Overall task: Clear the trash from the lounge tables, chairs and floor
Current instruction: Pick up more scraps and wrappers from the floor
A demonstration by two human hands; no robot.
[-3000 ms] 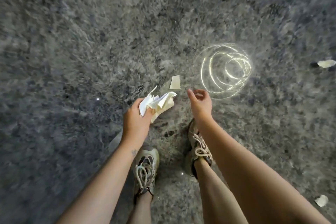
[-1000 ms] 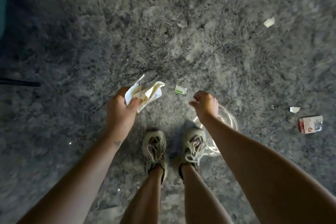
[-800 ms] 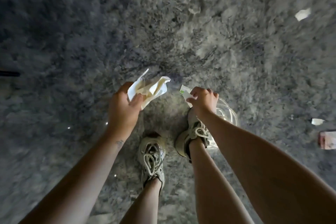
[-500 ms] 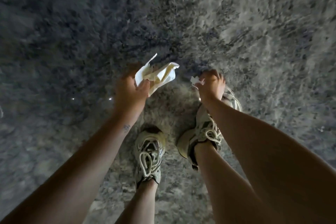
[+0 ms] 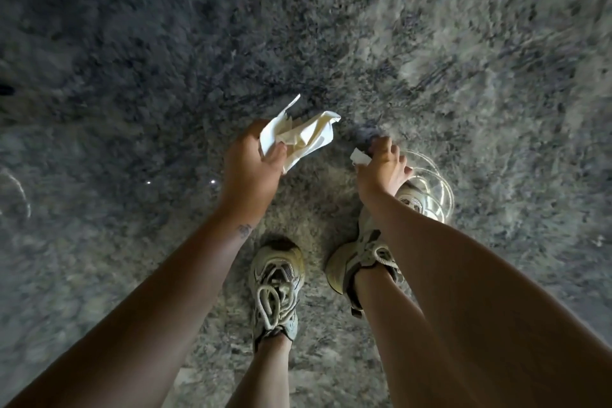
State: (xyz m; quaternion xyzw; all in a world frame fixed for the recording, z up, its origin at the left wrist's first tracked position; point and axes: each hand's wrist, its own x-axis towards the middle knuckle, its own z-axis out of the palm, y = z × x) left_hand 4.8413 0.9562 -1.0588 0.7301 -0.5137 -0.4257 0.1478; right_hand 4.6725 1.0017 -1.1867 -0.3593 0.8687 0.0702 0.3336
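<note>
Two pieces of trash are off the floor at this moment. The left hand has its fingers and thumb curled round a crumpled wad of paper, white and cream, held above the grey shaggy carpet. The right hand hangs lower, near the toe of the right shoe, and pinches a small white scrap at its fingertips.

Judging from this, the floor pickup is under way but not finished. Both pieces have yet to reach a bin or bag, and none is in view. No tables or chairs show here, so nothing can be said of them. The carpet around the shoes shows no other litter that I can make out, though the outer parts are blurred.

A ring of light lies beside the right shoe; I cannot tell what it is.

No writing can be read: the wad shows no print, the scrap is too small, and the shoes show no legible brand.
</note>
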